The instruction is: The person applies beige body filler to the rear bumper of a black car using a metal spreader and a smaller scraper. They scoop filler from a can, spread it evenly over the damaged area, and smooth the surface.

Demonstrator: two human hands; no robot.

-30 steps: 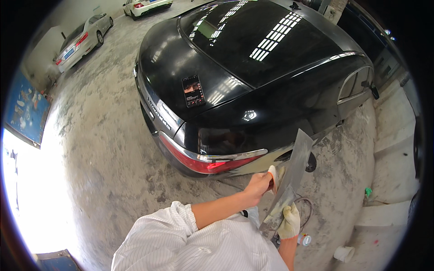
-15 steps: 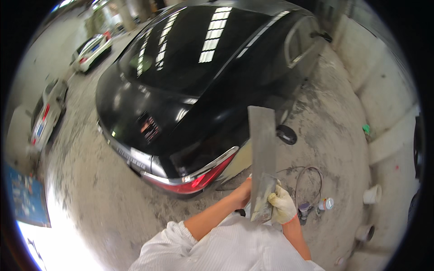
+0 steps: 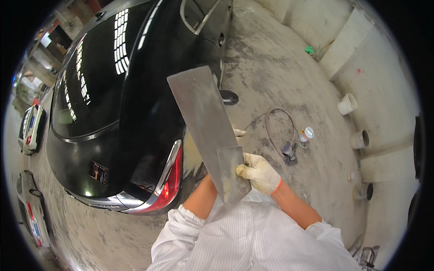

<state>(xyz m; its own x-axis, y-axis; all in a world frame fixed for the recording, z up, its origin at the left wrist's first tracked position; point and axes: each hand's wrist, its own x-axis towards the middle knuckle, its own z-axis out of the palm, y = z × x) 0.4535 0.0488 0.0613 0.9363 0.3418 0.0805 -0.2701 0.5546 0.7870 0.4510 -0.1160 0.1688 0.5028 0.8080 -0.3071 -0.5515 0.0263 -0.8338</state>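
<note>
My right hand (image 3: 256,174), in a cream glove with orange cuff, grips a small smeared metal blade (image 3: 228,162), thumb on its face. The blade overlaps the lower end of a long grey flat plate (image 3: 194,104), held up before me. My left hand (image 3: 239,133) is mostly behind that plate, with fingertips showing past its right edge; its grip is hidden. Beyond the plate stands a black car (image 3: 149,81), with a red tail light (image 3: 169,183) and a beige patch (image 3: 192,151) on its rear side. A phone (image 3: 98,172) lies on the trunk lid.
A looped hose (image 3: 282,110), a white can (image 3: 306,134) and a purple container (image 3: 288,151) are on the floor right of the car. Buckets (image 3: 347,104) stand along the right wall (image 3: 379,104). Two parked cars (image 3: 31,131) are at the far left.
My view has swung rightward along the car's side, so the car sits farther left. The plate has risen and tilted top-leftward, now hiding most of my left hand. Both hands remain close together.
</note>
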